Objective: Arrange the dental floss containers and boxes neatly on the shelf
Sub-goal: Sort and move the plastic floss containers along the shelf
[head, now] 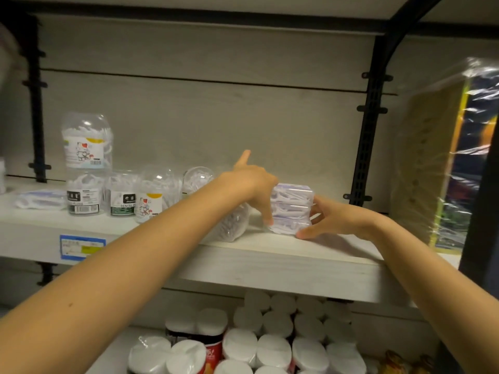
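Note:
A stack of three clear floss boxes [291, 209] stands on the white shelf [283, 268], right of centre. My left hand [252, 182] grips the stack's left side, index finger pointing up. My right hand [328, 218] holds the right side, thumb at the bottom box. Under my left wrist a clear floss jar [232, 225] lies tipped on its side. Further left stand several clear floss jars [122, 194], one jar [86, 141] stacked on top. A flat floss box [40, 199] lies at the far left.
A blue price tag [82, 247] sits on the shelf's front edge. A large plastic-wrapped package [442, 157] stands at the right, past the black upright [368, 130]. White-lidded containers [270, 336] fill the shelf below. Bare shelf surface lies behind and right of the stack.

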Demonstrator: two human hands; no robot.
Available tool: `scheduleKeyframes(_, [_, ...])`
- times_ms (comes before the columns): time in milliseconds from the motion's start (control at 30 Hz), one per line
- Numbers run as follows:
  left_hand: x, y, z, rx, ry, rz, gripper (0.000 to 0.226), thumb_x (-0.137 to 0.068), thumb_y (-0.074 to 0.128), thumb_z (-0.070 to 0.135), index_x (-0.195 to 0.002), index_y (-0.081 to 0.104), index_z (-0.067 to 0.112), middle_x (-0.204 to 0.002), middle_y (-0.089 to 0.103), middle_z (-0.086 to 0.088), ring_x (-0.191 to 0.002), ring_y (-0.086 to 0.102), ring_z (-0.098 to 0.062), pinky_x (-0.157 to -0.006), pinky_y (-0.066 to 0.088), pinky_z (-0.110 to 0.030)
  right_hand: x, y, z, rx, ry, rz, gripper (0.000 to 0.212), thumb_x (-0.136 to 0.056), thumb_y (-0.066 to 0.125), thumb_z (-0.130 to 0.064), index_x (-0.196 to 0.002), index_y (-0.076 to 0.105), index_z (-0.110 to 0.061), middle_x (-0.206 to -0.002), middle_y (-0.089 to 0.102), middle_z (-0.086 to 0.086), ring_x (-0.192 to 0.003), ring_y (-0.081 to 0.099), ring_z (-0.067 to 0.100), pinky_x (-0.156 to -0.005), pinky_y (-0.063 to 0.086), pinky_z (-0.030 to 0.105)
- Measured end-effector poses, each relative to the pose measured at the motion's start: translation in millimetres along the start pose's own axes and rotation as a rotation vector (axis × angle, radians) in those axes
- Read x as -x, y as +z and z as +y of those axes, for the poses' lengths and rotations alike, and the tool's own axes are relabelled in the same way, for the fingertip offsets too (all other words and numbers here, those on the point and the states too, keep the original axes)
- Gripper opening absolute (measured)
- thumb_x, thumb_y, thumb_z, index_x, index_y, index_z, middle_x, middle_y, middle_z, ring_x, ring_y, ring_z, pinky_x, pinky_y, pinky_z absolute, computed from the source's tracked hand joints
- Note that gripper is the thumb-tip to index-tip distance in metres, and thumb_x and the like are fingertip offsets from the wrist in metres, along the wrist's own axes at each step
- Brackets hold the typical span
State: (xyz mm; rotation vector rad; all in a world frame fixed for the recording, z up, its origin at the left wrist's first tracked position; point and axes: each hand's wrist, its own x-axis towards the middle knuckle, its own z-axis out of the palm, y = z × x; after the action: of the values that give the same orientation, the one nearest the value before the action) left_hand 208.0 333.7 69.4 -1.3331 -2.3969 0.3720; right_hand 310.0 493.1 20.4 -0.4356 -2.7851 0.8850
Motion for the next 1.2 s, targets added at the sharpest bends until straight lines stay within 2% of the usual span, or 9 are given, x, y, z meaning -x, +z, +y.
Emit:
scheduleKeyframes(167, [23, -11, -18, 0.263, -0.021, 0.059, 0.088, -0.072, 0.054, 0.070, -0.144, 0.028, 0.025, -0.144, 0.044, 0.002, -0.137, 0.034, -0.019, -0.116, 0.007, -0.042, 21, -3, -10, 0.044, 0.097, 0.156, 0.093, -0.065, 0.082, -0.031, -0.142, 0.031, -0.021, -0.140, 0.042, -0.002, -0.125, 0.045, 0.019, -0.106, 0.035, 0.033])
scheduleKeyframes(267, [56, -5, -45, 0.728, -0.080, 0.398, 0.049, -0.082, 0.059, 0.049, -0.121, 0.057, 0.019, -0.114, 0.064, 0.001, -0.100, 0.057, -0.015, -0.092, 0.040, -0.026, 51, 8, -25, -0.013, -0.127, 0.646, 0.054, -0.075, 0.074, -0.024, -0.124, 0.051, -0.019, -0.123, 0.058, -0.001, -0.108, 0.056, 0.015, -0.096, 0.044, 0.030])
scheduleKeyframes(333, [77, 10, -62, 1.047, -0.104, 0.516, 0.024, -0.085, 0.062, 0.032, -0.100, 0.067, 0.015, -0.089, 0.065, 0.001, -0.080, 0.057, -0.012, -0.078, 0.043, -0.025, 67, 21, -46, -0.143, -0.228, 0.643, 0.024, -0.084, 0.065, -0.023, -0.107, 0.060, -0.023, -0.104, 0.067, -0.004, -0.089, 0.065, 0.010, -0.085, 0.052, 0.028])
scheduleKeyframes(433, [90, 39, -74, 1.280, -0.137, 0.404, 0.027, -0.086, 0.061, 0.028, -0.109, 0.063, 0.014, -0.103, 0.063, 0.000, -0.092, 0.059, -0.014, -0.088, 0.049, -0.031, 70, 52, -82, -0.126, -0.196, 0.369, 0.021, -0.090, 0.051, -0.033, -0.108, 0.059, -0.027, -0.102, 0.067, -0.009, -0.081, 0.068, 0.007, -0.079, 0.056, 0.027])
scheduleKeyframes(600, [85, 64, -76, 1.369, -0.133, 0.188, 0.056, -0.091, 0.049, 0.041, -0.141, 0.035, 0.019, -0.141, 0.040, 0.002, -0.120, 0.048, -0.014, -0.100, 0.045, -0.034, 35, 88, -114, 0.116, -0.063, 0.459, 0.054, -0.091, 0.037, -0.052, -0.127, 0.052, -0.015, -0.112, 0.067, 0.007, -0.101, 0.064, 0.025, -0.093, 0.047, 0.043])
scheduleKeyframes(800, [85, 81, -73, 1.642, -0.033, -0.019, 0.038, -0.095, 0.046, 0.034, -0.129, 0.052, 0.020, -0.134, 0.054, -0.001, -0.112, 0.057, -0.017, -0.090, 0.052, -0.028, 25, 108, -130, 0.046, 0.017, 0.444, 0.058, -0.092, 0.035, -0.053, -0.139, 0.040, -0.021, -0.142, 0.047, 0.006, -0.129, 0.044, 0.026, -0.107, 0.035, 0.039])
scheduleKeyframes(1000, [106, 94, -84, 1.607, 0.157, 0.265, 0.058, -0.092, 0.047, 0.013, -0.144, 0.028, 0.032, -0.148, 0.034, 0.006, -0.121, 0.049, -0.009, -0.100, 0.046, -0.028, 40, 120, -146, -0.226, -0.121, 0.475, 0.087, -0.060, 0.062, -0.065, -0.138, 0.030, -0.044, -0.126, 0.042, -0.017, -0.105, 0.058, 0.011, -0.090, 0.051, 0.033])
scheduleKeyframes(1100, [116, 94, -96, 1.337, 0.237, 0.494, 0.065, -0.084, 0.057, 0.002, -0.139, 0.037, 0.028, -0.138, 0.039, 0.007, -0.103, 0.055, -0.008, -0.090, 0.048, -0.018, 42, 110, -154, -0.497, -0.136, 0.379, 0.072, -0.064, 0.069, -0.056, -0.130, 0.048, -0.036, -0.106, 0.054, -0.020, -0.090, 0.062, 0.005, -0.070, 0.054, 0.023])
scheduleKeyframes(1200, [118, 89, -108, 0.978, 0.257, 0.701, 0.064, -0.073, 0.075, 0.023, -0.131, 0.047, 0.027, -0.127, 0.048, 0.011, -0.104, 0.047, -0.007, -0.085, 0.038, -0.013, 44, 93, -161, -0.693, -0.126, 0.189, 0.047, -0.071, 0.065, -0.050, -0.107, 0.066, -0.020, -0.092, 0.068, 0.000, -0.070, 0.064, 0.011, -0.061, 0.050, 0.024])
